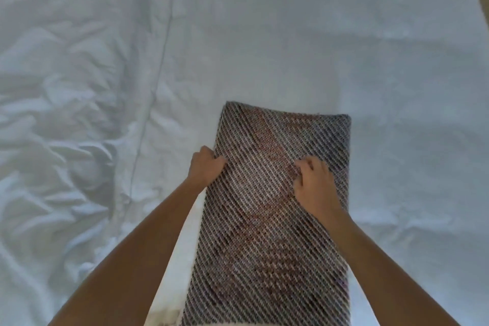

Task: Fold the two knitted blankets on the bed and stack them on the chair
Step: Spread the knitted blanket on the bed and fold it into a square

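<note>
One knitted blanket [267,219], striped diagonally in dark grey, white and reddish brown, lies folded into a long narrow strip on the white bed [264,47], running from the near edge toward the middle. My left hand [205,168] grips the strip's left edge, fingers curled round it. My right hand [313,184] sits on top of the strip near its right side, fingers curled and pinching the knit. A second blanket and the chair are out of view.
The white sheet is crumpled into deep wrinkles on the left [66,153] and lies smoother on the right. A long seam or fold line [158,66] runs down the sheet left of the blanket.
</note>
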The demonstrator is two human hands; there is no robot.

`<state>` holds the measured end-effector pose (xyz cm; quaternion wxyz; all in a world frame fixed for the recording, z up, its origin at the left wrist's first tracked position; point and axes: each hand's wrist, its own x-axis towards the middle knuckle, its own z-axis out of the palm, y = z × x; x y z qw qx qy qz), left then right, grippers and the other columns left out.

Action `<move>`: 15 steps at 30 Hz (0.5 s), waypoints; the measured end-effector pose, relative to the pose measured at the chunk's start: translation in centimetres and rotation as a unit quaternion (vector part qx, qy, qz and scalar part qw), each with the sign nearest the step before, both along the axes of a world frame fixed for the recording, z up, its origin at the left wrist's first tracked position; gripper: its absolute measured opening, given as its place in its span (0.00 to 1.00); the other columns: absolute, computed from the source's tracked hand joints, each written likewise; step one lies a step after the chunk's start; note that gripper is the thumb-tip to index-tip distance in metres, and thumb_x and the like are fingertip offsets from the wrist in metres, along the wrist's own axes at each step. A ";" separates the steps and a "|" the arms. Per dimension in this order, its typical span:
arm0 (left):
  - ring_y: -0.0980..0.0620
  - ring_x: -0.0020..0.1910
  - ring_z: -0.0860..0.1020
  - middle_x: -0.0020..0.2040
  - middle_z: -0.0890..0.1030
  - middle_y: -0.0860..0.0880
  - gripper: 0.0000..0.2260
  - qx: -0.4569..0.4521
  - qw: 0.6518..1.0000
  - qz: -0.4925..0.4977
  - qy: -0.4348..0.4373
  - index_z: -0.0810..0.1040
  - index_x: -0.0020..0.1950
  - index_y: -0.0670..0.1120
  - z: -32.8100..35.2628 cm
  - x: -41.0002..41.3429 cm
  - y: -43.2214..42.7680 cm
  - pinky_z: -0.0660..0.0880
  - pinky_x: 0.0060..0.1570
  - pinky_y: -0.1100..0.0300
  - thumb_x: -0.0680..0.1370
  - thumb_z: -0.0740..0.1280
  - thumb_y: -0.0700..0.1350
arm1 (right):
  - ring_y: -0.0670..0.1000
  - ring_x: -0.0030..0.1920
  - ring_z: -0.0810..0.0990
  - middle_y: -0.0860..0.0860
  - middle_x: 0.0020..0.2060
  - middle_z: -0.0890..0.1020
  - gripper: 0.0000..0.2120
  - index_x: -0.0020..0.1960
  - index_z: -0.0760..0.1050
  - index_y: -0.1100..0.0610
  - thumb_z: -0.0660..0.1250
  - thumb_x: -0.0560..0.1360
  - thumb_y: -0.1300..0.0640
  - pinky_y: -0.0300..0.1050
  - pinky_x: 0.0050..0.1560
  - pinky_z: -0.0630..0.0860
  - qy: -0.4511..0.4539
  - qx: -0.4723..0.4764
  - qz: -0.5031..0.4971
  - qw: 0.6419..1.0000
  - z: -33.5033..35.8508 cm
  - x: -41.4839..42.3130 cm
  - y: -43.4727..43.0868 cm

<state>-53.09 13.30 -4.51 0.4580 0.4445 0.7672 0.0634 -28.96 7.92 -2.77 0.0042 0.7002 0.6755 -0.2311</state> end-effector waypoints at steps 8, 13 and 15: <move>0.43 0.55 0.71 0.58 0.70 0.41 0.20 0.092 0.995 0.009 0.044 0.67 0.60 0.44 -1.7 3.5 10.8 0.71 0.57 0.46 0.77 0.61 0.57 | 0.60 0.68 0.62 0.58 0.67 0.68 0.19 0.67 0.68 0.58 0.59 0.77 0.56 0.59 0.67 0.60 -0.064 0.047 -0.027 0.996 -1.6 3.9 6.8; 0.39 0.51 0.74 0.53 0.75 0.38 0.12 0.135 0.984 0.041 0.108 0.68 0.55 0.38 -2.8 2.9 11.6 0.73 0.50 0.47 0.81 0.57 0.46 | 0.59 0.69 0.64 0.57 0.70 0.68 0.19 0.68 0.68 0.57 0.56 0.79 0.52 0.58 0.68 0.60 -0.040 0.061 0.037 0.997 -2.9 3.2 6.5; 0.38 0.54 0.73 0.55 0.73 0.37 0.12 0.134 0.981 0.051 0.129 0.67 0.57 0.38 -2.6 3.4 11.6 0.71 0.49 0.47 0.81 0.56 0.46 | 0.58 0.71 0.61 0.57 0.72 0.64 0.21 0.71 0.65 0.57 0.54 0.80 0.51 0.56 0.70 0.56 -0.050 0.023 0.037 0.998 -3.6 3.7 6.6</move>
